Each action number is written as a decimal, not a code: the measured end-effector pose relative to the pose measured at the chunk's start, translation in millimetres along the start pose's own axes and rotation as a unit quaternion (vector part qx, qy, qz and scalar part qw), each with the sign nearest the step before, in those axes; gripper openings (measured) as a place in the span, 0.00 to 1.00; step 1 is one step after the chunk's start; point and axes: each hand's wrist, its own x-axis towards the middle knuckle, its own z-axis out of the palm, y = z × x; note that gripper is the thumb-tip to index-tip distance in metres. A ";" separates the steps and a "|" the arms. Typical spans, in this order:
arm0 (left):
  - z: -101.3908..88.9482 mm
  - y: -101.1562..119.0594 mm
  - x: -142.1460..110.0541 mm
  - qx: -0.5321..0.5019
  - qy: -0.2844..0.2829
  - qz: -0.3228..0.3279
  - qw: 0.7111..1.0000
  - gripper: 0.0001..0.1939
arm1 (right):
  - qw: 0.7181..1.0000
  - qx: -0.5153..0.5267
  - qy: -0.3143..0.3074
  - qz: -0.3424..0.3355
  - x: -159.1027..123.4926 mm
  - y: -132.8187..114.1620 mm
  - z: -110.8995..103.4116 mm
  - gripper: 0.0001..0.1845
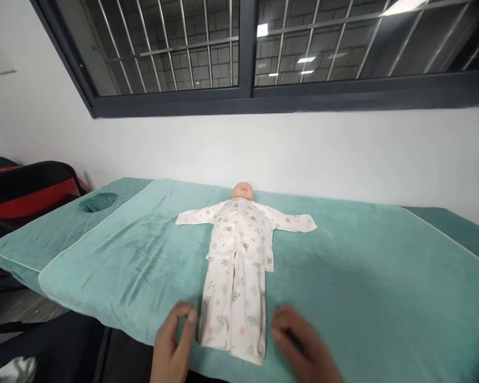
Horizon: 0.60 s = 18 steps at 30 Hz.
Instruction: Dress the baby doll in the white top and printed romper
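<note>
A baby doll [242,190] lies on its back on a teal towel [343,276], head toward the wall. It wears a white printed top [243,226] with sleeves spread wide and matching white trousers [234,303]. My left hand [174,340] rests on the towel just left of the trouser cuffs, fingers curled loosely and holding nothing. My right hand [301,346] is just right of the cuffs, slightly blurred, fingers bent and apart, also holding nothing. Neither hand touches the trousers.
The towel covers a massage bed [32,239] with a face hole [98,202] at the left end. A black and red chair [27,191] stands at the left. A white wall and a barred window [243,48] are behind. Dark floor lies below the bed's near edge.
</note>
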 end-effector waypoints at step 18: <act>72.0 70.0 168.0 -0.259 -0.164 -0.101 0.946 0.25 | 0.914 0.394 0.078 0.057 164.7 39.2 -17.5 0.26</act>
